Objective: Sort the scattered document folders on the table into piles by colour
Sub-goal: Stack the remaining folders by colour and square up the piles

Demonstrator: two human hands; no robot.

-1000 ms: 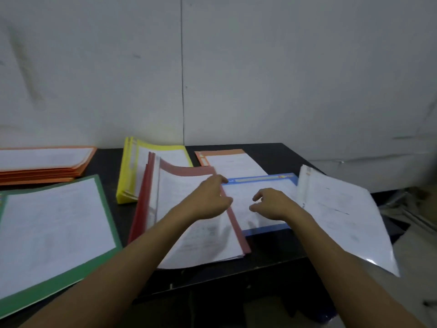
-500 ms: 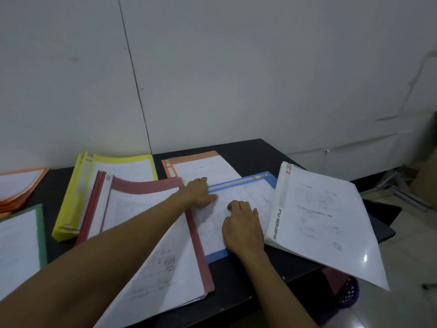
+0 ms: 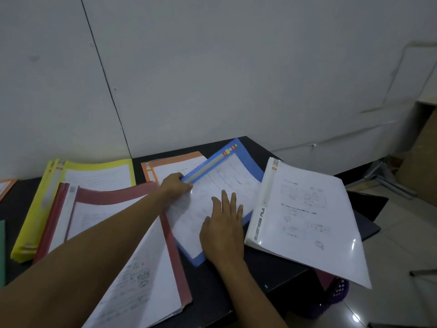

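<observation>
- Blue folder (image 3: 227,185): half a second ago it lay flat and square between its neighbours. Now it is skewed, its far spine corner raised towards the table's far edge, over the orange folder (image 3: 173,157).
- Left hand (image 3: 176,187): has closed on the near end of the blue spine, fingers curled round it. Before, it only rested there.
- Right hand (image 3: 223,230): lies flat on the blue folder's clear cover near the front edge, fingers straight and slightly spread.
- Judgement: the blue folder is being worked free, and its move to a pile is not yet done.
- Table (image 3: 260,268): it also carries the red folder (image 3: 113,197) at the front left, the yellow folder (image 3: 94,165) behind it, and the white folder (image 3: 302,209) overhanging the right edge.
- Hidden: the left fingertips are under the spine, and the left forearm covers the seam between red and blue, so which overlaps there cannot be told.
- Cut off: the green folder (image 3: 2,252) and orange pile (image 3: 6,185) show only as slivers at the frame's left edge.
- No blue pile is in view.
- Print on the sheets is too faint to read.
</observation>
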